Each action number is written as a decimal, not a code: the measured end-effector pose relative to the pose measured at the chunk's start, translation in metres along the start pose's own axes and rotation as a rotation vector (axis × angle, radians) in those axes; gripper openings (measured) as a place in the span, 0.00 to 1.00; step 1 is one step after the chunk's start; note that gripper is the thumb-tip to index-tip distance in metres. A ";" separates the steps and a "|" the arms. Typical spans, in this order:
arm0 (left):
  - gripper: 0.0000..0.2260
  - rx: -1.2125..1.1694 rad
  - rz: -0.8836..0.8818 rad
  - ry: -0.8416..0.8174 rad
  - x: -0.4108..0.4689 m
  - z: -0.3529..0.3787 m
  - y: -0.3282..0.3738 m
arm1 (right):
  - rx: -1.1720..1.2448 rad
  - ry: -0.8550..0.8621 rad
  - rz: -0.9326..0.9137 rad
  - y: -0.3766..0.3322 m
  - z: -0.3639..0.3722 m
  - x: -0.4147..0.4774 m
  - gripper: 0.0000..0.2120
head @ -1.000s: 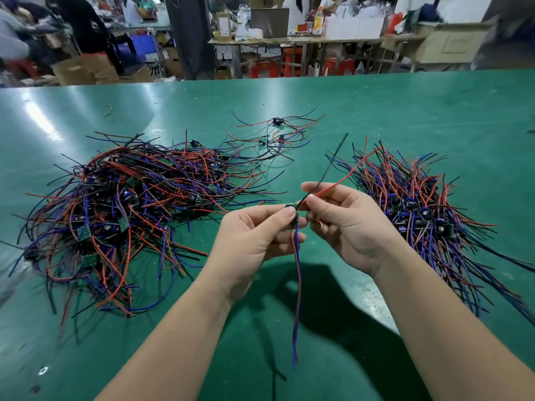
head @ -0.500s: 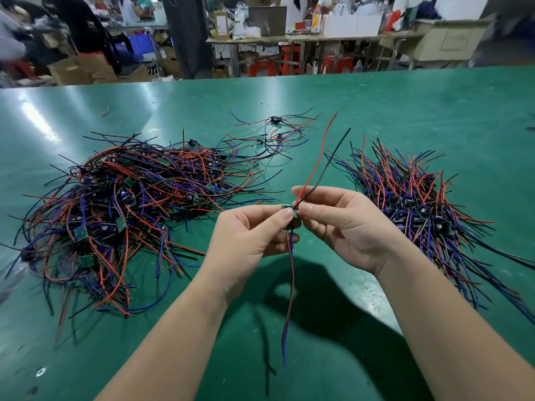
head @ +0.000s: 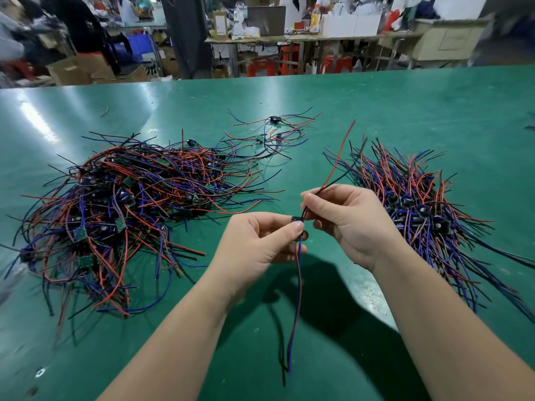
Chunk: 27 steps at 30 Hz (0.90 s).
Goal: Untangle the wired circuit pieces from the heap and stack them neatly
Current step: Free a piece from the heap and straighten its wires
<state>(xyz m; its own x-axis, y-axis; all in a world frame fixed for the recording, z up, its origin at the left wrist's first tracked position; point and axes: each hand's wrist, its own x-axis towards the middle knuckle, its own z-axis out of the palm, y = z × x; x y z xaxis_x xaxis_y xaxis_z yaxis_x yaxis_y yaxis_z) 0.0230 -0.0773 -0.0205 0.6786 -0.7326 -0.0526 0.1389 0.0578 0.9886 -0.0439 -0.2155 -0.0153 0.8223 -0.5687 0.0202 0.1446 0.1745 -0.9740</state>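
Tangled heap beyond the left hand, sorted stack just past the right hand, one circuit piece between them, left pinching its board, right pinching its upper wires: light, limp-leaded, best gripped by the board.

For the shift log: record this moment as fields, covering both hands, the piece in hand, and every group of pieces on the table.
held piece: between both hands; red and blue wires hang down
left hand: pinches its board
right hand: pinches its red and black wires, pointing up
tangled heap: left on the green table
neat stack: right, boards together, wires fanned out
loose cluster: few pieces, far centre
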 end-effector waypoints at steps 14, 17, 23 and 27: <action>0.05 0.038 -0.103 -0.178 -0.002 -0.007 0.006 | 0.256 0.102 -0.036 -0.030 -0.037 0.007 0.05; 0.06 0.029 -0.095 -0.172 -0.002 -0.009 0.006 | 0.282 0.123 -0.030 -0.031 -0.036 0.006 0.08; 0.03 0.088 -0.079 -0.156 -0.001 -0.008 0.002 | 0.060 0.268 -0.101 -0.026 -0.039 0.007 0.13; 0.05 0.120 -0.082 -0.140 0.000 -0.009 -0.001 | 0.030 0.294 -0.156 -0.025 -0.038 0.009 0.10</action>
<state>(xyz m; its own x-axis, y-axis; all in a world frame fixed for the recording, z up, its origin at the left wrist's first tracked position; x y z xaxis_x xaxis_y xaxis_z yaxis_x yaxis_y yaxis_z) 0.0297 -0.0713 -0.0223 0.5601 -0.8194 -0.1220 0.0972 -0.0812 0.9919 -0.0613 -0.2558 0.0002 0.5954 -0.7974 0.0981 0.2763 0.0885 -0.9570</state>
